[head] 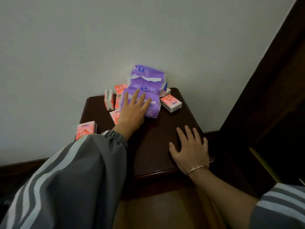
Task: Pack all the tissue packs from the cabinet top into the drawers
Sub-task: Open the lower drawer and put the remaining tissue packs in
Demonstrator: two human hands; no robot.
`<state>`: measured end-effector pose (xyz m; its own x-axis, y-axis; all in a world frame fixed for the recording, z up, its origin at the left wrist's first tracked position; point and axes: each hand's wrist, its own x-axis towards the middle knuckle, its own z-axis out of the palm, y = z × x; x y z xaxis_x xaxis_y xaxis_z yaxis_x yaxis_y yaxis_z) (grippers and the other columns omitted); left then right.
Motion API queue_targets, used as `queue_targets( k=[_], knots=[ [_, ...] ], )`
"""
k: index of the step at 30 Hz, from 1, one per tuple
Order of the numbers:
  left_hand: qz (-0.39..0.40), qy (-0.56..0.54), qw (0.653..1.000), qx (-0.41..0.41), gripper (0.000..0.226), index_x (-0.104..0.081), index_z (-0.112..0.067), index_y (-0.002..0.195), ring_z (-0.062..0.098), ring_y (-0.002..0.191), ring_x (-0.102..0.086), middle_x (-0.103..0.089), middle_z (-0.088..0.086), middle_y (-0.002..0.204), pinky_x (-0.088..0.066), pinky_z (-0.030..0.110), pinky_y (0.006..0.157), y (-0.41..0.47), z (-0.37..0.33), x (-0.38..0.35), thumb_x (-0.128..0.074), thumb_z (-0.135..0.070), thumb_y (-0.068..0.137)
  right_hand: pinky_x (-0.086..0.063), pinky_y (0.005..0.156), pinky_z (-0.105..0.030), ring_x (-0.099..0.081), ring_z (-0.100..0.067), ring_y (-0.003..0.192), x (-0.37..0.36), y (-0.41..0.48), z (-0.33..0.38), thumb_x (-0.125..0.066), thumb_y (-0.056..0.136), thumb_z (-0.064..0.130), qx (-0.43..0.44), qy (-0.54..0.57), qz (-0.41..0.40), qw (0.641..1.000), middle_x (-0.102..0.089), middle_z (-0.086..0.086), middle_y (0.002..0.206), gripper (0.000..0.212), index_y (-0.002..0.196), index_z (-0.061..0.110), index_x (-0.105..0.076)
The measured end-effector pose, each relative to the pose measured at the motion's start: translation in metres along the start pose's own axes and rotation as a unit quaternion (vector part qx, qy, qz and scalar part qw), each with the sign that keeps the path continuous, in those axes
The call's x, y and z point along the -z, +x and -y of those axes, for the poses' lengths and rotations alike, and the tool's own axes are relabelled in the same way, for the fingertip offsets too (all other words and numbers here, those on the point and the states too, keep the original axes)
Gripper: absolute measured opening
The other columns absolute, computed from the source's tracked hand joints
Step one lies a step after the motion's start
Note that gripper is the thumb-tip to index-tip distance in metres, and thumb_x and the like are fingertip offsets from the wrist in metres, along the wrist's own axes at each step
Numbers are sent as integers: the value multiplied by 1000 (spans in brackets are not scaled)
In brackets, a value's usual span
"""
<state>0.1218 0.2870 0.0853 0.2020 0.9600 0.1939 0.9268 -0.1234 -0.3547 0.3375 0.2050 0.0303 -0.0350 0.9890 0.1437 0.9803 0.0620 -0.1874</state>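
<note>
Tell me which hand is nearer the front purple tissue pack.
Left. The left hand lies on the front purple pack, fingers spread; the right hand rests flat on the cabinet top, apart from it.

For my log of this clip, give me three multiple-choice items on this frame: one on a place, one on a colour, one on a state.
1. Where does the right hand lie? A on a pink pack; B flat on the bare cabinet top; C in a drawer.
2. What colour is the tissue pack under the left hand? A purple; B green; C pink.
3. How are the left hand's fingers? A balled in a fist; B pinching a pink pack; C straight and spread.
1 B: palm down on dark wood near the front. 2 A: purple wrapper shows beside the fingers. 3 C: the fingers lie extended over the pack.
</note>
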Motion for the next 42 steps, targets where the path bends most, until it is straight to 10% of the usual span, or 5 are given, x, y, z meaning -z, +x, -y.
queue_targets(
  k=[12,20,30,36,42],
  knots=[
    [-216,-147,962,-80,41,-64,-4,119,32,98,-68,-66,15,119,-55,44,82,-104,8,50,-57,-9,79,-14,114,-52,-16,-22,145,3,-1,-3,-31,81,60,5,36,2,999,-26,2,156,68,144,34,-31],
    [-17,-176,983,-53,60,-66,-16,118,22,93,-70,-70,4,113,-57,35,75,-177,-9,25,-83,-25,61,-15,115,-49,-21,-22,143,10,-5,-1,-35,88,54,-1,40,2,999,-33,1,153,59,141,29,-38],
    [-28,-220,975,-12,60,-58,-24,128,22,92,-56,-58,0,111,-45,34,75,-155,-6,14,-58,-52,74,-42,89,-42,-58,-29,102,40,38,7,-63,80,20,67,214,-153,962,-65,-6,105,24,103,15,-64],
    [-37,-195,980,-6,61,-59,-29,126,26,109,-56,-56,5,128,-43,40,87,-156,-7,13,-55,-57,73,-39,100,-43,-45,-37,122,42,135,35,-66,82,38,27,131,29,991,-47,-18,133,64,136,12,-43],
    [-43,-204,978,15,57,-61,-30,122,29,132,-42,-45,7,145,-33,51,104,-155,-8,11,-53,-58,73,-46,89,-42,-52,-41,105,24,129,41,-70,76,26,56,99,35,993,-49,-21,118,45,114,10,-52]
  ],
)
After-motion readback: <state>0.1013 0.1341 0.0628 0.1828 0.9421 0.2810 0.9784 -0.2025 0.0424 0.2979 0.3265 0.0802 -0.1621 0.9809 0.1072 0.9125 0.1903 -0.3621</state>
